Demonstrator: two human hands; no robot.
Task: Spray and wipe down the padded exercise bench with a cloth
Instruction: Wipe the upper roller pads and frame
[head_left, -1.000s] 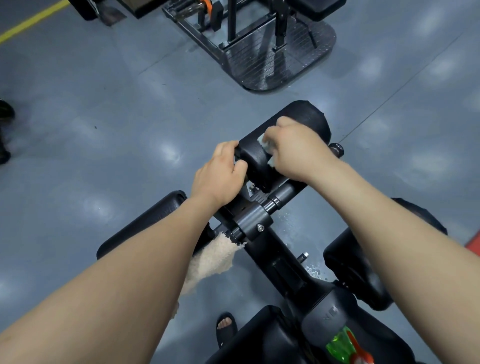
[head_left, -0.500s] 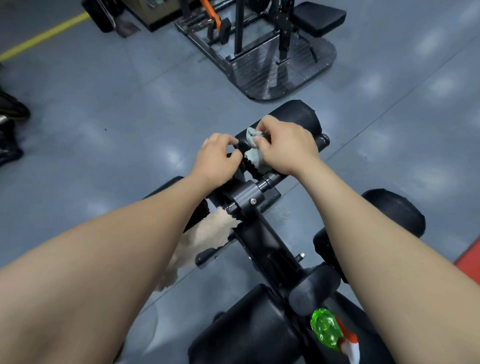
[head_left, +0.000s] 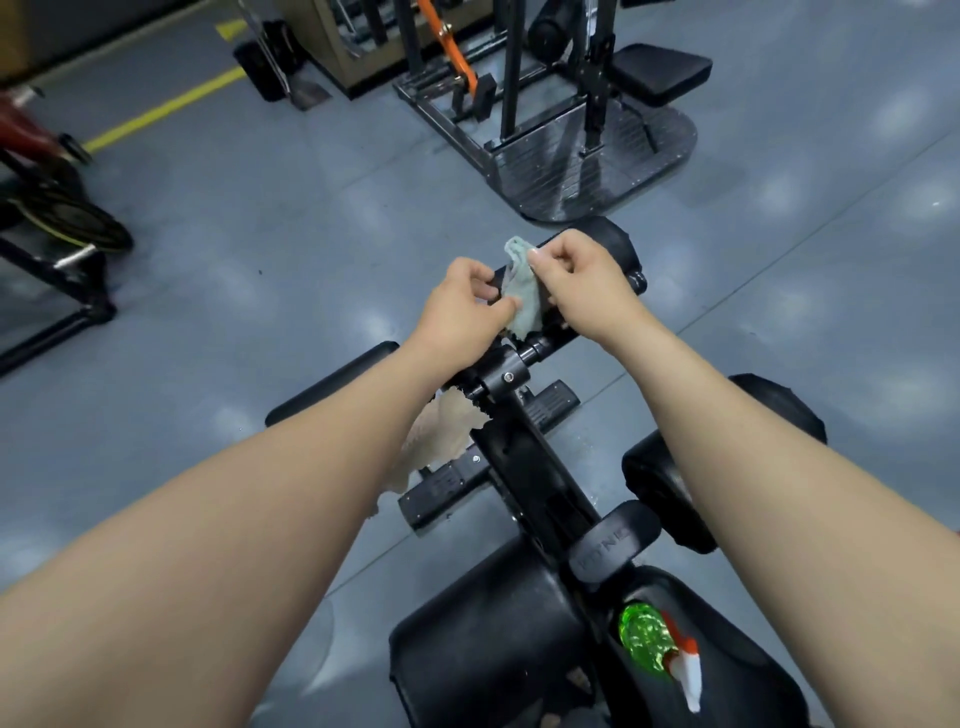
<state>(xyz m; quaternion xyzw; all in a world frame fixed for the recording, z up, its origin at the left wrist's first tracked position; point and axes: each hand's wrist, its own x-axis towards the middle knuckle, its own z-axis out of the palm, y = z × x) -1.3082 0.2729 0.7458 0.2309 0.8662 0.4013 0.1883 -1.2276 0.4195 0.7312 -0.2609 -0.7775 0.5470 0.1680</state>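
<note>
- View from the head, looking down along two bare forearms that reach toward the centre of the frame.
- A black padded bench (head_left: 483, 623) runs from the bottom centre up to the middle, with its seat pad lowest and a metal beam leading upward.
- At the top end of the beam sits a black roller pad (head_left: 608, 241), just above centre.
- A pale grey-green cloth (head_left: 522, 299) is held between both hands, right in front of the roller pad's left end.
- The left hand (head_left: 462, 306) pinches the cloth's lower edge between thumb and curled fingers.
- The right hand (head_left: 582, 288) pinches the cloth's upper corner with thumb and forefinger, the other fingers curled.
- A green spray bottle (head_left: 644, 634) with a white and red nozzle lies on the bench at lower right, untouched.
- A ragged tan scrap (head_left: 447, 431) hangs beside the beam, partly under the left forearm.
- A grey floor (head_left: 260, 234) fills the background.
- A black weight machine (head_left: 571, 145) stands at the upper centre.
- A yellow line (head_left: 166, 106) crosses the upper left.
</note>
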